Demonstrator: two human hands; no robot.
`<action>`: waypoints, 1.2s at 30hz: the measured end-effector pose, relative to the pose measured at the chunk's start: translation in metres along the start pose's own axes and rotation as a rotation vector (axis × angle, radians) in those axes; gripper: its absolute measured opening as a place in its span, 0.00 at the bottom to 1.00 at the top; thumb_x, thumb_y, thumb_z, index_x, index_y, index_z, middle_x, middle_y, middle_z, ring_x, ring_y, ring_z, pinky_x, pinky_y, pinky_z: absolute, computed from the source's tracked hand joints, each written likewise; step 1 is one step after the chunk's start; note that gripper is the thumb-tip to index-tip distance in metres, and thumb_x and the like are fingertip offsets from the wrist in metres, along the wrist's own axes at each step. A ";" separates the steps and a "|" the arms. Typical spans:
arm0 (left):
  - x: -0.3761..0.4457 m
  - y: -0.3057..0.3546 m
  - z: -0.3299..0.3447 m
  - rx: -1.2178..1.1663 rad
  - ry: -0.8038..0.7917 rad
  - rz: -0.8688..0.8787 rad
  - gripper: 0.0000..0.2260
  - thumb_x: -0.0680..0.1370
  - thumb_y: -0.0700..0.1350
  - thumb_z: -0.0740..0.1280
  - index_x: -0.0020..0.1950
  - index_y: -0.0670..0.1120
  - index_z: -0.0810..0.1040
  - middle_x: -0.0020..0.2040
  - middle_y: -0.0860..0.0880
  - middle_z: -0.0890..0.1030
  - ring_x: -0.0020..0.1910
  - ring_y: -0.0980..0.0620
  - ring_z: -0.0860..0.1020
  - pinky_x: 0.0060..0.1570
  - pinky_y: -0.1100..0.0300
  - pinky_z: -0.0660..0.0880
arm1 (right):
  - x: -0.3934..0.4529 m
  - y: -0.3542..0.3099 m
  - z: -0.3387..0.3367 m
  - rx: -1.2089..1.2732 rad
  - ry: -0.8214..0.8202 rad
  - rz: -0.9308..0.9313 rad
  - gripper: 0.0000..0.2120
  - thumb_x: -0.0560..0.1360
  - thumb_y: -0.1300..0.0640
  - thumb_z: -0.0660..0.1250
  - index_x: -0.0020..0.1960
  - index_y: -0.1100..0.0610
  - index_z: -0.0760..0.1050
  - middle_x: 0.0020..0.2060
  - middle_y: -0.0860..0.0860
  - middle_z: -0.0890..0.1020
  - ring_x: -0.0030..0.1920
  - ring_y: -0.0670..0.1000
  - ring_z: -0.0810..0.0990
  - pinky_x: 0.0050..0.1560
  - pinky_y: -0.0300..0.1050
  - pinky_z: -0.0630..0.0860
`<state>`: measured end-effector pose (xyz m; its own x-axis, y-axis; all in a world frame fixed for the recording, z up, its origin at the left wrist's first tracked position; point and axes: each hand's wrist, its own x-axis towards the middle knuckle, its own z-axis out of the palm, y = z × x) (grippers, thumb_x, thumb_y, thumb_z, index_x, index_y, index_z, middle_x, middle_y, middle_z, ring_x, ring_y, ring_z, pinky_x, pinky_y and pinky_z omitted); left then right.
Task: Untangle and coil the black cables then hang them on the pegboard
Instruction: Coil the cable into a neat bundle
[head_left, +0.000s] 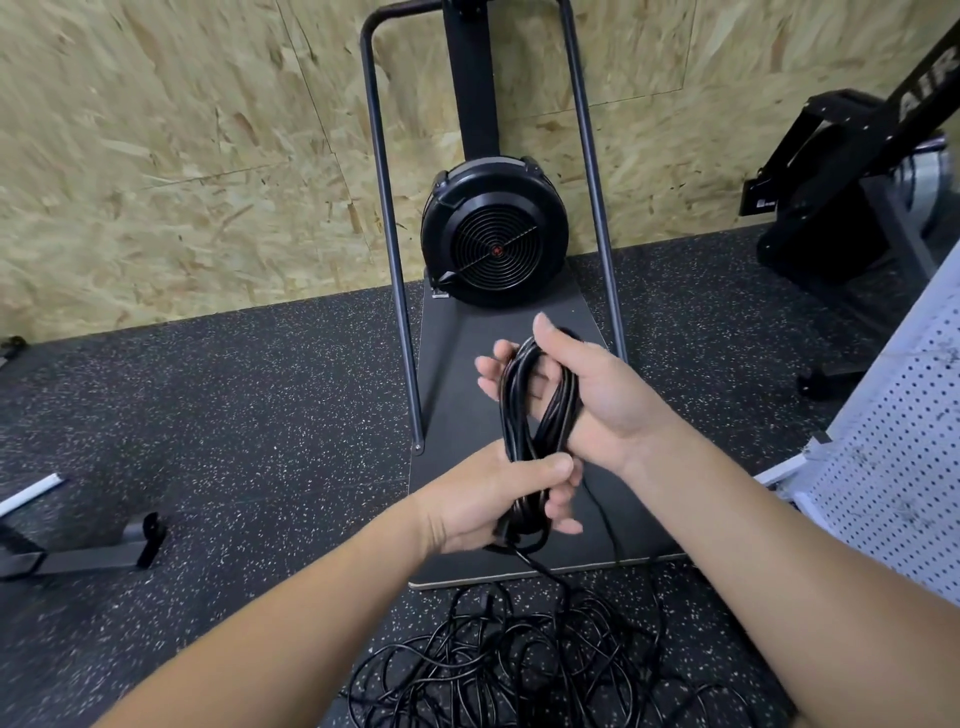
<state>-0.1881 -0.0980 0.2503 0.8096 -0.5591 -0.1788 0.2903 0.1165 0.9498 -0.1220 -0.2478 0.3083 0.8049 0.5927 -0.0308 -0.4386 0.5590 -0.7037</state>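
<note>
A coil of black cable (514, 415) stretches between my two hands above the dark platform. My left hand (493, 493) grips the coil's lower end, thumb over the strands. My right hand (587, 395) holds the upper end, with loops wound round the palm and the fingers mostly straight behind them. A loose strand runs down from the coil to a tangled pile of black cables (530, 660) on the floor by my feet. The white pegboard (898, 467) stands at the right edge.
A black fan machine (493, 234) with a grey tube frame (389, 218) stands on the platform (457, 364) against the chipboard wall. Another black machine (852, 171) is at the far right. A grey metal bracket (78, 551) lies on the speckled rubber floor at left.
</note>
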 end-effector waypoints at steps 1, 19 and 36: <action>-0.001 0.000 0.001 0.030 -0.017 -0.009 0.08 0.87 0.46 0.67 0.57 0.40 0.78 0.40 0.47 0.77 0.40 0.51 0.76 0.55 0.49 0.83 | 0.002 0.001 0.002 -0.019 0.091 0.022 0.18 0.80 0.49 0.76 0.50 0.61 0.73 0.52 0.63 0.83 0.56 0.62 0.86 0.61 0.59 0.84; 0.013 0.003 -0.029 0.016 0.451 0.138 0.13 0.89 0.48 0.66 0.49 0.40 0.78 0.37 0.44 0.71 0.36 0.47 0.71 0.40 0.53 0.78 | 0.000 0.026 -0.032 -0.629 0.156 0.227 0.33 0.81 0.30 0.68 0.61 0.61 0.79 0.48 0.58 0.85 0.47 0.57 0.84 0.63 0.61 0.84; -0.001 0.000 -0.084 0.090 0.828 0.165 0.13 0.88 0.48 0.68 0.47 0.42 0.78 0.36 0.46 0.74 0.34 0.47 0.73 0.38 0.52 0.76 | -0.011 0.031 -0.043 -1.542 -0.360 0.548 0.17 0.85 0.48 0.67 0.45 0.54 0.89 0.37 0.52 0.87 0.36 0.49 0.72 0.39 0.43 0.69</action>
<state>-0.1463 -0.0283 0.2289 0.9604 0.2448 -0.1330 0.1224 0.0581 0.9908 -0.1274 -0.2614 0.2564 0.4782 0.7273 -0.4922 0.3346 -0.6691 -0.6636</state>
